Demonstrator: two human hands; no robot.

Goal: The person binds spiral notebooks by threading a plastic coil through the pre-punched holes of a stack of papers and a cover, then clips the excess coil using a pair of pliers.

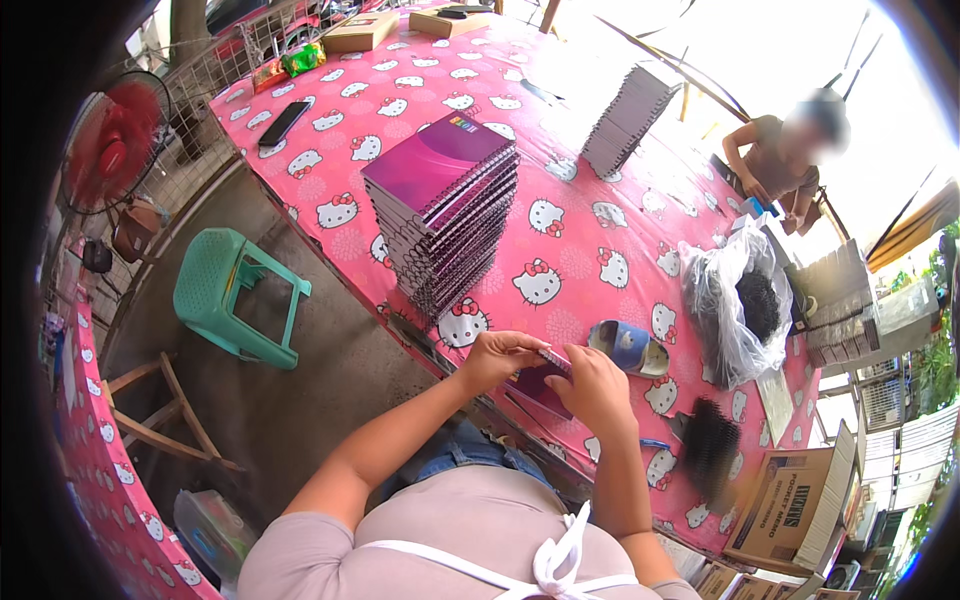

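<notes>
Right at the table edge before me lies a purple notebook (543, 392). My left hand (503, 360) is closed, its fingers pinching at the notebook's upper edge. Closed over the same edge, my right hand (597, 385) grips the notebook with the thumb on its cover. Whether a wire coil runs through the edge under my fingers is hard to make out. Beyond my left hand rises a tall stack of purple spiral notebooks (440, 175). A blue patterned container (628, 347) lies just past my right hand, and a bundle of black binding coils (711, 448) is to its right.
Further off stand another notebook stack (630, 120) and a clear plastic bag (715, 320) of black coils. A phone (284, 123) lies far left. A cardboard box (790, 505) is at right, a green stool (235, 290) at left. A co-worker (780, 165) works across the table.
</notes>
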